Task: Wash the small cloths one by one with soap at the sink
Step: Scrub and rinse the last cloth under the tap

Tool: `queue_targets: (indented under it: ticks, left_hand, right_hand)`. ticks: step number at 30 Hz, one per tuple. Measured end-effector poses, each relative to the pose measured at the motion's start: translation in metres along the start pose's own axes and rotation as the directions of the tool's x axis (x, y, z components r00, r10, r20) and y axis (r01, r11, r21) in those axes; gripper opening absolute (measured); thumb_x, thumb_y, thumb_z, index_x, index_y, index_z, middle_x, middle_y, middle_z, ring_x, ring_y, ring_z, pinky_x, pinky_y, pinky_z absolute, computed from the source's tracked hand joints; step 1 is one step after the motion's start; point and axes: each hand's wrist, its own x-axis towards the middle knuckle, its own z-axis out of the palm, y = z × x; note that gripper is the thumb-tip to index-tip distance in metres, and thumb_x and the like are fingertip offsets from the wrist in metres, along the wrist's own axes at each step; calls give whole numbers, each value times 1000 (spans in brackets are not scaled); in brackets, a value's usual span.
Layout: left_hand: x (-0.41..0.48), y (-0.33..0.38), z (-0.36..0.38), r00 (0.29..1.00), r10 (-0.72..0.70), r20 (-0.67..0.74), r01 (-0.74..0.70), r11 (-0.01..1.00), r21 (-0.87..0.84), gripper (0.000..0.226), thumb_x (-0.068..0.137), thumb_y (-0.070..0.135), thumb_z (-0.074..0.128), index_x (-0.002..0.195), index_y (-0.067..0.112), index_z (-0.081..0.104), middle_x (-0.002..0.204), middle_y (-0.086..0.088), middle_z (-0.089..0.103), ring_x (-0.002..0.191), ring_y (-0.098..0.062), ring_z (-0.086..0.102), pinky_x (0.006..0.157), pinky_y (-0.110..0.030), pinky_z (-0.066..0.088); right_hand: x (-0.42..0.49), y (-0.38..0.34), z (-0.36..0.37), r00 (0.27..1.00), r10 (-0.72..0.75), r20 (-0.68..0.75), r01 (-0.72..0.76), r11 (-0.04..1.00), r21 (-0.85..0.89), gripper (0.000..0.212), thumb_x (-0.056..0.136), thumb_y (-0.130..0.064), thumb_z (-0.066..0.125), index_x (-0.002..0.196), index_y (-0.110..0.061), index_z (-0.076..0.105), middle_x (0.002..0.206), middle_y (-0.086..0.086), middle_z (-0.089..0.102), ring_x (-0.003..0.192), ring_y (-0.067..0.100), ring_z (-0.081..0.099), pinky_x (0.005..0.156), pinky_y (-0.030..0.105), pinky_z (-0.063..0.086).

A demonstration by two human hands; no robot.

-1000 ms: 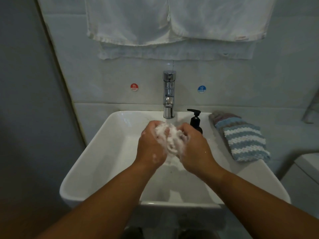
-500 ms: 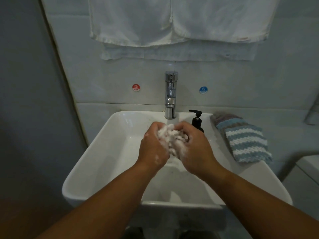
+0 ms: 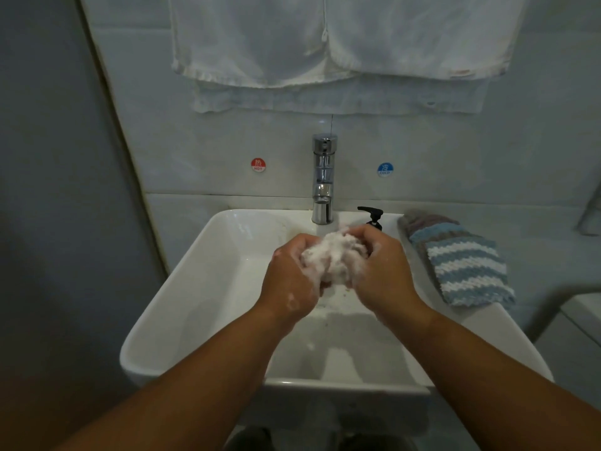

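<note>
Crumpled into a foamy lump between the two hands: a small white cloth point(image 3: 331, 258), above the middle of a white rectangular ceramic sink point(image 3: 182, 288), just in front of the spout of a chrome pillar tap point(image 3: 323, 177). Gripped from the left side by the left hand point(image 3: 289, 284), fingers curled round it, and from the right side by the right hand point(image 3: 383, 271), fingers curled over its top. Both hands pressed against the lump, with foam on the skin. In such a bundle, not possible to tell any long axis or which way pointing.

In the basin under the hands, some small specks and traces of foam on the bottom. Behind the right hand, on the back rim, a black pump soap bottle point(image 3: 372, 218), partly hidden. On the right rim, lying flat, a blue-and-white striped knitted cloth point(image 3: 465, 271), long axis from the wall toward the front edge, over a grey-brown cloth point(image 3: 426, 219) showing at the far end.

On the tiled wall, a round red HOT sticker point(image 3: 258, 164) left of the tap and a round blue COLD sticker point(image 3: 385, 169) right of it. Higher up, hanging white towels point(image 3: 292, 43).
</note>
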Motion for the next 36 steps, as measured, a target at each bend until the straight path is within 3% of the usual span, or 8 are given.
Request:
queue_targets:
  ticks: [4, 7, 14, 19, 25, 29, 32, 36]
  left_hand:
    - [0, 1, 1, 995, 80, -65, -84, 995, -57, 12, 96, 7, 67, 101, 18, 69, 84, -2, 71, 65, -6, 69, 54, -25, 56]
    - [7, -7, -1, 978, 54, -200, -29, 992, 127, 23, 96, 8, 61, 108, 27, 66, 94, 1, 72, 84, -17, 72, 73, -37, 64]
    - [-4, -2, 4, 998, 23, 59, -23, 1000, 2, 13, 100, 5, 59, 104, 15, 66, 86, -7, 70, 61, -7, 64, 52, -18, 48]
    - [6, -9, 5, 978, 104, -182, -70, 980, 185, 14, 101, 16, 56, 107, 27, 61, 94, 1, 69, 86, -19, 70, 73, -38, 62]
    - [1, -5, 9, 999, -29, 24, 29, 1000, 5, 11, 102, 11, 55, 106, 21, 57, 95, -11, 66, 72, -17, 60, 54, -26, 52]
    - [5, -6, 6, 993, 28, -113, -29, 1000, -7, 21, 100, 8, 56, 103, 28, 56, 99, -8, 70, 85, -26, 71, 68, -44, 63]
    - [6, -6, 4, 992, -26, -120, 38, 995, 93, 19, 98, 11, 53, 105, 29, 52, 100, -8, 67, 85, -26, 66, 70, -41, 61]
    - [0, -7, 8, 995, -61, 73, 63, 998, -21, 18, 97, 6, 61, 99, 23, 56, 98, -13, 68, 74, -22, 62, 58, -30, 52]
  right_hand:
    - [-2, 8, 0, 982, 149, 112, -148, 989, -16, 18, 94, -1, 65, 92, -19, 67, 78, 2, 68, 61, 10, 63, 48, 22, 49]
    - [-12, 1, 1, 983, 11, 181, -18, 999, 38, 14, 94, -5, 68, 87, -16, 63, 73, 8, 66, 51, 10, 62, 47, 23, 48]
    - [3, 7, -6, 998, 39, -59, -39, 999, -1, 25, 88, 1, 68, 85, -24, 70, 75, 1, 72, 68, 21, 71, 53, 39, 60]
    - [-9, 1, -1, 987, 66, 150, -74, 996, 52, 17, 92, 1, 68, 83, -13, 65, 71, 11, 66, 50, 16, 61, 46, 27, 48]
    - [3, 4, -2, 999, 2, -34, -2, 1000, 1, 24, 89, -1, 69, 85, -24, 72, 76, -2, 72, 67, 13, 70, 52, 27, 56]
    - [-4, 9, 0, 988, 91, 121, -93, 996, 9, 20, 92, -2, 67, 85, -20, 68, 70, 4, 67, 52, 10, 61, 46, 24, 47]
    - [-12, -1, 0, 986, -63, 156, 61, 998, 19, 12, 92, -9, 71, 87, -20, 70, 70, 2, 67, 51, 11, 62, 50, 28, 52]
    - [5, 8, -3, 999, -2, -40, -1, 998, -62, 21, 88, -4, 70, 90, -25, 72, 77, -2, 72, 67, 12, 70, 60, 35, 61]
